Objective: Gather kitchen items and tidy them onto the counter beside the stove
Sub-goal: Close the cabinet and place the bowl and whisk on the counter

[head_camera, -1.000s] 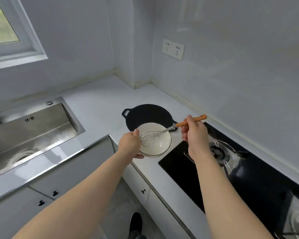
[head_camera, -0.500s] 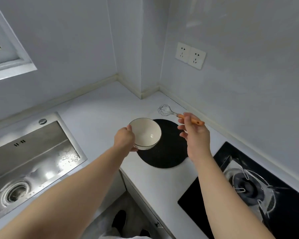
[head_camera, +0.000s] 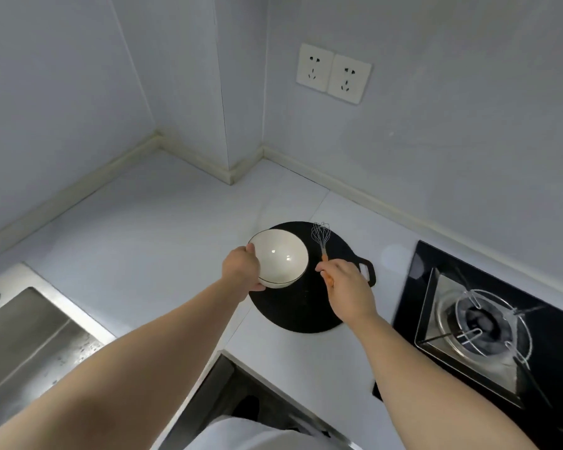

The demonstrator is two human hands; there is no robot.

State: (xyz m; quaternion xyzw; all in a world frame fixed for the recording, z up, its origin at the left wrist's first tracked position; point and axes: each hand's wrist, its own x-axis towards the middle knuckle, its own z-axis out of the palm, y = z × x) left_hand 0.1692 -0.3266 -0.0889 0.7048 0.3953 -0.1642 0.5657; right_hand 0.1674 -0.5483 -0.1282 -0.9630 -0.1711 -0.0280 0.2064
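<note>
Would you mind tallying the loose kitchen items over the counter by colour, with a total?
White: 1, the bowl in the left hand
Black: 1, the round pan lying on the counter
Silver with an orange handle: 1, the whisk in the right hand
Total: 3

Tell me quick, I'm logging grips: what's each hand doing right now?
Left hand: closed on the white bowl at its rim.
Right hand: closed on the whisk by its orange handle.
</note>
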